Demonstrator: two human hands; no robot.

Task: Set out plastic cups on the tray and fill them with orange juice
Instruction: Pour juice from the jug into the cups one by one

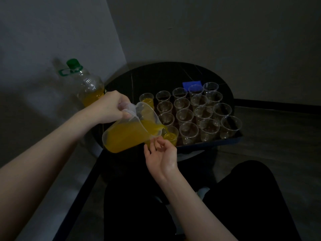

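1. Nearest the camera, the right hand (pixel 160 158) is held palm-up with fingers loosely spread, empty, just under the jug's spout.
2. The jug (pixel 132 131) is gripped by the left hand (pixel 111 108) and tipped; juice is being poured into the near-left cup (pixel 170 136) on the tray (pixel 208 144).
3. Next, levelling and shifting to an empty cup is judged necessary.
4. About nineteen cups are counted, two with juice; one bottle (pixel 86 86) is seen.
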